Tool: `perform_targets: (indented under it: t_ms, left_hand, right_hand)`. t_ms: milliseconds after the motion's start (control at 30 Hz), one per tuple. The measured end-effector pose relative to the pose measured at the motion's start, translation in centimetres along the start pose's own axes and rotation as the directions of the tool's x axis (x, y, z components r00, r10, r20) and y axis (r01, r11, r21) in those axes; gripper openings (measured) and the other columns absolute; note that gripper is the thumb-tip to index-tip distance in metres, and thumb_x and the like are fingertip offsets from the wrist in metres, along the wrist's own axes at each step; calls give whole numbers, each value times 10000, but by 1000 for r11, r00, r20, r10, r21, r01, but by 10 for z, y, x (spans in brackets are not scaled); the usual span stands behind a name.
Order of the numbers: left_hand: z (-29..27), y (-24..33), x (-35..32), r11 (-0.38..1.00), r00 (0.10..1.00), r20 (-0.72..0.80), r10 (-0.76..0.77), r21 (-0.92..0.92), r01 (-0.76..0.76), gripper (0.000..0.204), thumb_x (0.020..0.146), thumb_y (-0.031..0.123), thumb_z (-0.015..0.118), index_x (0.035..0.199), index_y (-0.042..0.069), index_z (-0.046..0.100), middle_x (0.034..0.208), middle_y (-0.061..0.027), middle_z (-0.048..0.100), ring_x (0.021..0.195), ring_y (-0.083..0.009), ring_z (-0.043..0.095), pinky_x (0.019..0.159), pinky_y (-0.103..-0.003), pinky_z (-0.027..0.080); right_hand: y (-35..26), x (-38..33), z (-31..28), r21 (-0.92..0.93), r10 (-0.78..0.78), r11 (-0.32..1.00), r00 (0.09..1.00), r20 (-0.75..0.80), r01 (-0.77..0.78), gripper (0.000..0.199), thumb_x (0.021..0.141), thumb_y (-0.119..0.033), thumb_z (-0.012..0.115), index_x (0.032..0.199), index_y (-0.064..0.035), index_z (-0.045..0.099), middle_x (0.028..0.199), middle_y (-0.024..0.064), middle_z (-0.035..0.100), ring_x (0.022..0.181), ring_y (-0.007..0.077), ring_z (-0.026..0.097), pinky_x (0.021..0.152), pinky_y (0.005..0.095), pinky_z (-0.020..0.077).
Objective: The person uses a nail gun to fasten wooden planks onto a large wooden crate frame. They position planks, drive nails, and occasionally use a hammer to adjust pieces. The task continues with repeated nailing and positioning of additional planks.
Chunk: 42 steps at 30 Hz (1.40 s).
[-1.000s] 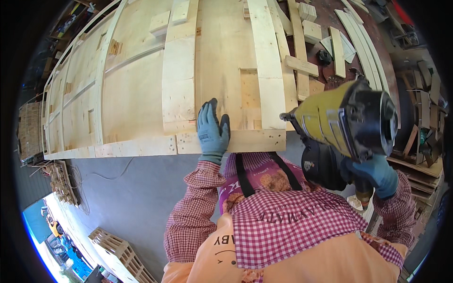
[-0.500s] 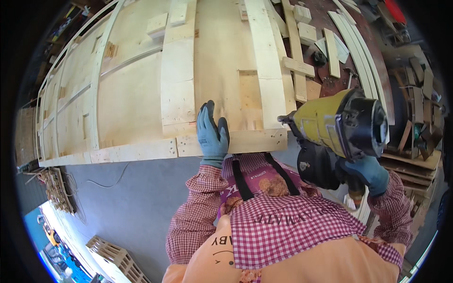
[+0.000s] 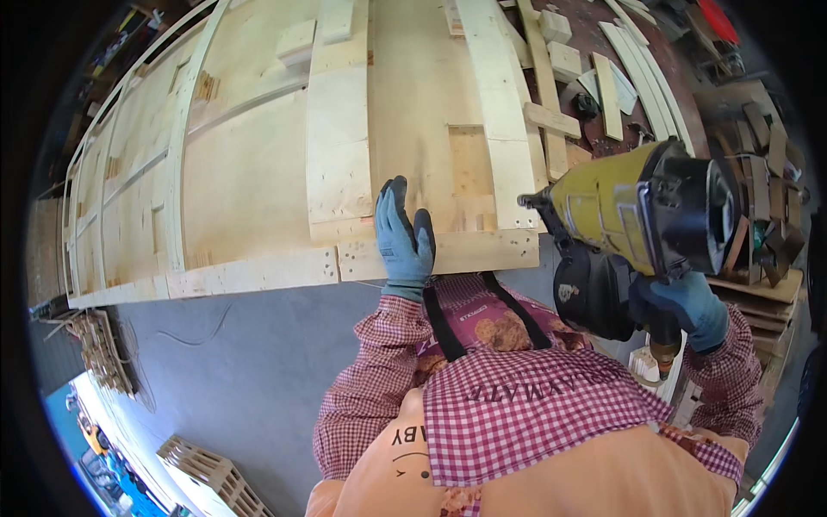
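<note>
My right hand point(image 3: 685, 308), in a blue glove, grips the handle of a yellow and black nail gun point(image 3: 607, 207). The gun's nose points left, close to the right end of the wooden panel's front edge. My left hand point(image 3: 403, 233), gloved in blue and black, lies flat with fingers stretched against the edge board point(image 3: 482, 252) and the panel just behind it. This large plywood panel point(image 3: 245, 185) carries several pale planks. One wide plank point(image 3: 339, 146) runs away from me beside my left hand, and another point(image 3: 508, 155) lies to the right, near the gun's nose.
Loose wood blocks point(image 3: 564, 60), boards point(image 3: 607, 95) and a hammer point(image 3: 639, 133) lie on a dark red surface at the far right. Scrap timber point(image 3: 767, 172) is piled beyond. A pallet point(image 3: 211, 474) and a thin cable point(image 3: 202, 336) are on the grey floor, lower left.
The nail gun and my right hand have shifted slightly right. In the picture, the panel's near part and my left hand also sit a little further right; the left hand stays on the edge board.
</note>
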<state>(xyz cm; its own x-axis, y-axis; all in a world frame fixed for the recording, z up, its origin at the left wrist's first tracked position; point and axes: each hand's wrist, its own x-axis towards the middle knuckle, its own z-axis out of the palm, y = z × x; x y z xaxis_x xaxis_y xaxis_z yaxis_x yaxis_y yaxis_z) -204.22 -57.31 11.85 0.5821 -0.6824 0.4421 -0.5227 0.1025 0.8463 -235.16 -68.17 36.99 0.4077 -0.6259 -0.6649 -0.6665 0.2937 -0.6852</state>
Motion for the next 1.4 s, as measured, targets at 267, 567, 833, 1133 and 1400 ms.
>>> perform_targets:
  t_ms: [267, 567, 833, 1133, 1400]
  left_hand:
    - [-1, 0, -3, 995, 999, -9, -40, -97, 38, 456, 899, 101, 497, 1321, -46, 409, 1320, -197, 473, 1245, -363, 415, 1067, -422, 299]
    - [-6, -3, -3, 977, 996, 5, -94, -193, 93, 460, 898, 35, 482, 1326, -84, 363, 1328, -214, 451, 1258, -335, 416, 1062, -380, 304]
    - [-3, 22, 13, 997, 978, 205, -49, 63, 37, 570, 852, 67, 574, 1354, -58, 335, 1338, -196, 463, 1252, -391, 398, 1072, -443, 289]
    - [51, 31, 26, 925, 884, 423, -197, 380, 24, 579, 852, 255, 624, 1330, 0, 421, 1257, -209, 507, 1179, -378, 459, 1009, -444, 366]
    - [60, 27, 24, 893, 804, 485, -342, 435, 118, 513, 869, 323, 597, 1281, 36, 490, 1163, -182, 575, 1076, -341, 538, 918, -417, 438]
  right_hand:
    - [4, -3, 16, -93, -12, 996, 1000, -8, 11, 358, 858, -126, 632, 1161, 43, 543, 1006, 109, 636, 863, 185, 621, 771, 304, 496]
    - [-42, -20, 11, 111, -12, 994, 1000, -23, 14, 203, 863, -124, 558, 955, 50, 603, 767, 105, 636, 656, 183, 624, 620, 303, 509]
    - [-51, 8, -41, -208, -292, 940, 953, -80, 270, 195, 835, -74, 587, 1007, 18, 578, 767, 109, 615, 666, 200, 617, 609, 304, 505]
    - [-88, 91, -72, 179, -55, 980, 987, -152, 82, 298, 810, -47, 611, 1093, 20, 547, 836, 116, 617, 732, 220, 616, 639, 315, 527]
    - [-11, 140, -130, -555, -573, 715, 811, -119, 425, 243, 762, -93, 648, 986, -20, 590, 864, 106, 635, 801, 272, 619, 754, 376, 493]
